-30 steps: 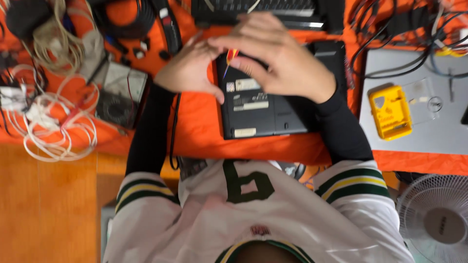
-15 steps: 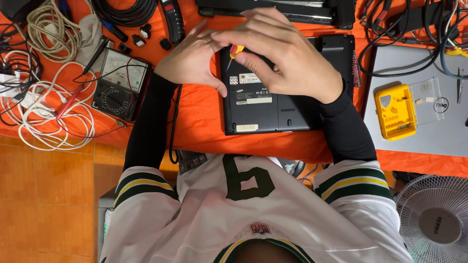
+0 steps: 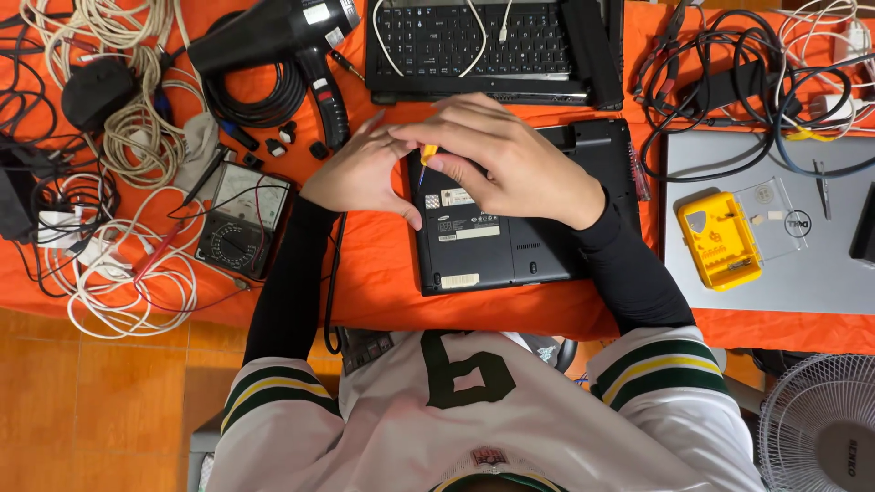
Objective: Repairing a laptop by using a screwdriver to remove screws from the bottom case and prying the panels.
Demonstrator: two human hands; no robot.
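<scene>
Orange cloth (image 3: 383, 282) covered the table, with tiled floor (image 3: 109, 401) showing below its near edge. Nearest the person lay a black laptop (image 3: 510, 246), bottom up, its long axis running left to right, dead ahead of the chest. Both hands met over its upper left corner. The right hand (image 3: 510, 164) came in from the right, fingers pinched shut on a small screwdriver (image 3: 427, 157) with a yellow handle, its shaft pointing down toward the corner. The left hand (image 3: 360, 173) rested beside it, loosely curled and touching the laptop's left edge, holding nothing I could make out — the right was the one over the work. Left of them sat a multimeter (image 3: 241, 219) among white cables (image 3: 118, 273); right, a yellow bit case (image 3: 718, 239) on a silver laptop (image 3: 775, 273). Farther off lay a heat gun (image 3: 273, 36) and a keyboard (image 3: 474, 41). Compared with half a second earlier, the hands sat lower in view and more of the far clutter showed — the grip itself looked unchanged.
</scene>
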